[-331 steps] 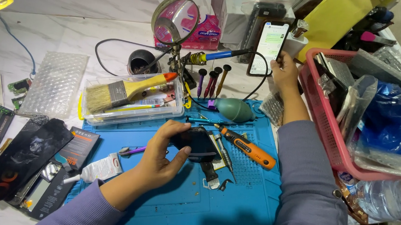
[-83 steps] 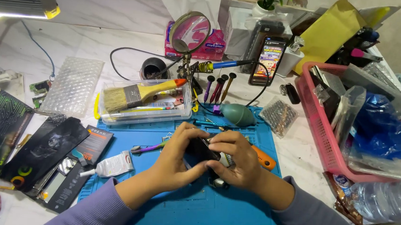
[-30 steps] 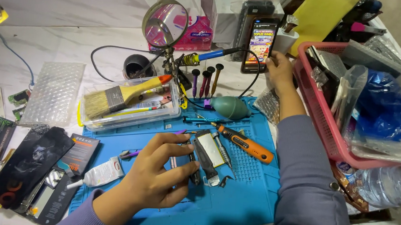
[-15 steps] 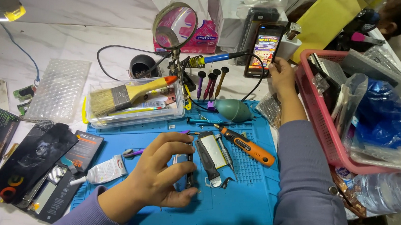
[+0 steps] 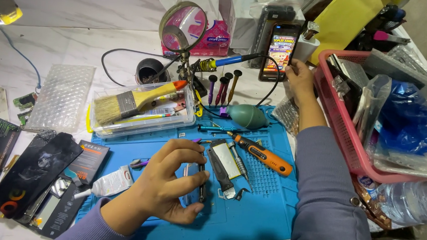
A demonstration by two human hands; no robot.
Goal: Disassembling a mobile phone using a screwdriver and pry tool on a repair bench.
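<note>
My left hand (image 5: 169,184) grips the dark, thin edge of an opened phone body (image 5: 200,182) standing on its side on the blue work mat (image 5: 246,217). Beside it lies a separated phone part with a pale battery face (image 5: 224,166). My right hand (image 5: 299,76) reaches to the back of the table and touches a lit phone (image 5: 280,50) propped upright with a cable plugged in. An orange-and-black electric screwdriver (image 5: 263,154) lies on the mat to the right of the parts.
A clear tray with a paintbrush (image 5: 135,99) sits behind the mat. A magnifier on a stand (image 5: 182,27), a teal air blower (image 5: 246,116), screwdrivers (image 5: 220,88), a glue tube (image 5: 109,184), a pink basket (image 5: 343,129) at right and phone boxes at left surround the mat.
My right hand left the phone body and reached back to the propped phone, where it stays. My left hand keeps holding the phone body on the mat, now turned on its edge.
</note>
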